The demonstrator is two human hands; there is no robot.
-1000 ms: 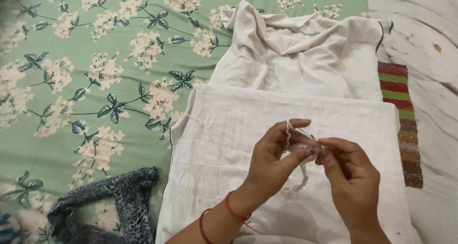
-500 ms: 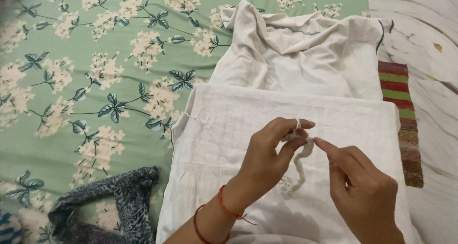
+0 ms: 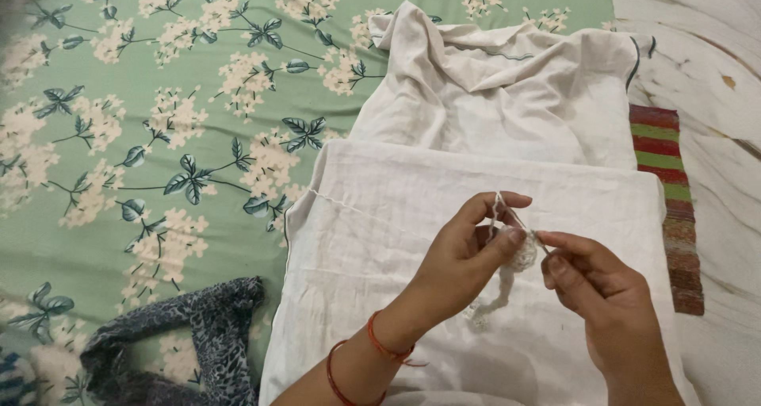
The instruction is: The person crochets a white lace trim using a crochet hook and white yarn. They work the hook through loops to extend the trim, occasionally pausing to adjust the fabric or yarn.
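Note:
My left hand (image 3: 464, 255) pinches a small white crochet piece (image 3: 521, 257) between thumb and fingers, with white yarn (image 3: 497, 204) looped over the index finger. A narrow crocheted strip (image 3: 490, 303) hangs down from it onto the white cloth (image 3: 380, 239) below. My right hand (image 3: 594, 287) is closed around a thin crochet hook (image 3: 541, 243) whose tip meets the piece. A strand of yarn (image 3: 341, 202) runs left across the cloth. Red thread bands circle my left wrist.
A crumpled white garment (image 3: 507, 89) lies beyond the flat cloth. A green floral bedsheet (image 3: 158, 120) covers the left. A grey patterned fabric (image 3: 198, 335) lies at the lower left. A striped mat (image 3: 666, 184) and pale floor (image 3: 713, 57) are on the right.
My right hand has moved back up to the left hand, bringing the hook to the piece. The left fingers shifted slightly and the hanging strip rose a little.

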